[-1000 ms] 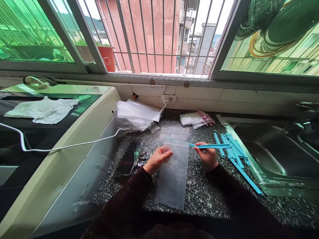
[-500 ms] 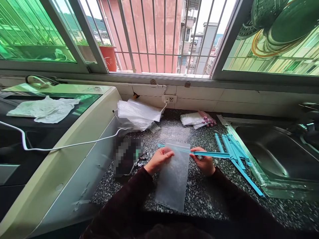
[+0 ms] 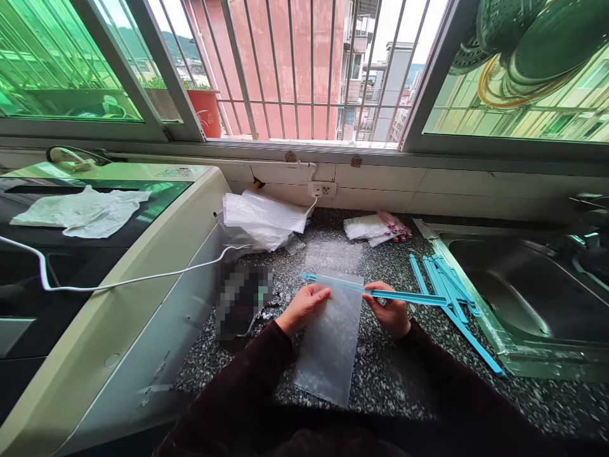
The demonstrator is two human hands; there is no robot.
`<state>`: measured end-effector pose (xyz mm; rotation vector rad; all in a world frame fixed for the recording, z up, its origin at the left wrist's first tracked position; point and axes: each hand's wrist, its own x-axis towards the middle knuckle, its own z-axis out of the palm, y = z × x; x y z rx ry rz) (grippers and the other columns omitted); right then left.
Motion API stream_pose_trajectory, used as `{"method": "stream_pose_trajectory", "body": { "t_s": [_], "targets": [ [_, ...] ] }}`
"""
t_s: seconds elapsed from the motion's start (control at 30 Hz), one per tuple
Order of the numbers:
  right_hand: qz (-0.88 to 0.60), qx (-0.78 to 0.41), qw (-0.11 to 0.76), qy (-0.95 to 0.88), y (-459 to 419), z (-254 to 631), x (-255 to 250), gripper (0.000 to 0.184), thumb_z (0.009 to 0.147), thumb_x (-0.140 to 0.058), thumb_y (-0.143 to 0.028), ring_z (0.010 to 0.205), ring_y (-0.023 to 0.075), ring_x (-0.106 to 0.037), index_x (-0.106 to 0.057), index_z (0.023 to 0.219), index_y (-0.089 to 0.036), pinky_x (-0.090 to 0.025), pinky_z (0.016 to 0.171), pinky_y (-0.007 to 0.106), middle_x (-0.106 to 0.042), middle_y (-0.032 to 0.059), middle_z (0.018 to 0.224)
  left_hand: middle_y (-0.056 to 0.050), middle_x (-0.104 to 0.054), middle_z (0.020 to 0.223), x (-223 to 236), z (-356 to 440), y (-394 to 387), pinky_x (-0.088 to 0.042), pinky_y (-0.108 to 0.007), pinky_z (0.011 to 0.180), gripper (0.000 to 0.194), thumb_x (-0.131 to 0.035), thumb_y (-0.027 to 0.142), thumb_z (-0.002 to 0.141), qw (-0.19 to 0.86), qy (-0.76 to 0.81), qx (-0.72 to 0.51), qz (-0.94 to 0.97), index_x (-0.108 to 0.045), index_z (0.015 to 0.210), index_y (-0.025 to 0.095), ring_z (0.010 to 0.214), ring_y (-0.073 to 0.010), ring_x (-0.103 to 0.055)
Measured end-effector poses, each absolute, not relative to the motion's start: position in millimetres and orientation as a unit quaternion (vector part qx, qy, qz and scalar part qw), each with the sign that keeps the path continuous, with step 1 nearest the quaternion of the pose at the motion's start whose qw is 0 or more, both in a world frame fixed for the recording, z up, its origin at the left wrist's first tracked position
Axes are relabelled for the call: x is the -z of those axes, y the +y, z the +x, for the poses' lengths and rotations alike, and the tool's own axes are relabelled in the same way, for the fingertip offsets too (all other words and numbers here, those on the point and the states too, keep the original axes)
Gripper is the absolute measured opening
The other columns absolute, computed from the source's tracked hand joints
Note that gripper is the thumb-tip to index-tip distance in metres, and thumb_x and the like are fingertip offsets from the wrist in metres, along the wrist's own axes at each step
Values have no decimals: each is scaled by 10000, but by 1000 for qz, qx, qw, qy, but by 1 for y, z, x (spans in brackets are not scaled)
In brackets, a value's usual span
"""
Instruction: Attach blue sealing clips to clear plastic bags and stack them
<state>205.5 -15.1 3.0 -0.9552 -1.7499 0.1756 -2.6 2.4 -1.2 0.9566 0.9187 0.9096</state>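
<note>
Above the speckled countertop (image 3: 380, 381), the left hand (image 3: 304, 306) pinched the clear bag (image 3: 329, 343). The right hand (image 3: 387, 309) clasped a blue strip (image 3: 404, 296) crossing its top. A sink (image 3: 514, 285) lay right.

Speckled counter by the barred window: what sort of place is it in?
Probably a home kitchen: a stainless steel sink is set into the black-and-white speckled counter, and a dark green perforated basket shows at upper right.

Home kitchen, speckled counter (image 3: 385, 374), metal sink (image 3: 518, 285), barred window (image 3: 302, 70)
</note>
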Motion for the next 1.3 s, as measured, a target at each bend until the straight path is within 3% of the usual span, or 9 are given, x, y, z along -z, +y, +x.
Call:
{"method": "stream_pose_trajectory", "body": {
  "t_s": [0.13, 0.23, 0.37, 0.6, 0.83, 1.1, 1.3],
  "targets": [
    [-402, -79, 544, -732, -16, 205, -2, 54, 798, -591, -239, 647, 148, -604, -598, 833, -198, -511, 582, 269, -634, 29, 731, 74, -364, 395, 3, -2, 3, -134, -212, 418, 502, -743, 578, 485, 705, 418, -413, 397, -589, 598, 114, 370, -27, -257],
    [-409, -93, 542, -728, -16, 204, -1, 64, 803, -585, -259, 646, 148, -604, -599, 826, -201, -509, 576, 267, -635, 27, 728, 37, -469, 443, 3, -2, 3, -228, -203, 438, 464, -771, 521, 487, 724, 404, -416, 374, -600, 602, 104, 406, -46, -362],
    [-417, -98, 531, -731, -17, 203, 0, 85, 816, -568, -283, 639, 143, -600, -593, 828, -202, -510, 569, 263, -632, 30, 737, -32, -618, 605, -4, 0, 1, -401, -236, 602, 421, -796, 435, 495, 758, 363, -415, 348, -643, 696, 98, 571, -120, -546],
    [-408, -103, 518, -745, -16, 203, 2, 90, 818, -567, -286, 638, 139, -595, -585, 829, -199, -509, 574, 260, -620, 28, 724, -63, -675, 759, -6, 1, 0, -426, -277, 746, 427, -797, 388, 497, 759, 365, -441, 311, -660, 799, 119, 795, -197, -615],
    [-399, -103, 507, -757, -16, 204, 2, 77, 809, -577, -264, 663, 150, -601, -592, 841, -196, -509, 597, 277, -628, 28, 737, -41, -668, 706, -3, 0, 1, -425, -269, 705, 385, -800, 342, 480, 745, 386, -458, 293, -659, 758, 115, 693, -163, -601],
    [-415, -97, 508, -748, -15, 204, 3, 82, 823, -560, -271, 637, 140, -587, -587, 844, -196, -503, 565, 264, -619, 32, 733, -71, -690, 756, -6, 2, -1, -441, -295, 738, 420, -794, 354, 496, 749, 371, -453, 309, -673, 816, 111, 777, -205, -629],
    [-388, -84, 481, -782, -13, 209, -1, 98, 802, -587, -255, 684, 162, -606, -591, 879, -195, -514, 600, 292, -633, 43, 756, -37, -680, 705, -4, 2, 0, -436, -271, 702, 375, -805, 313, 474, 743, 373, -479, 280, -676, 765, 116, 687, -161, -611]
  ]
}}
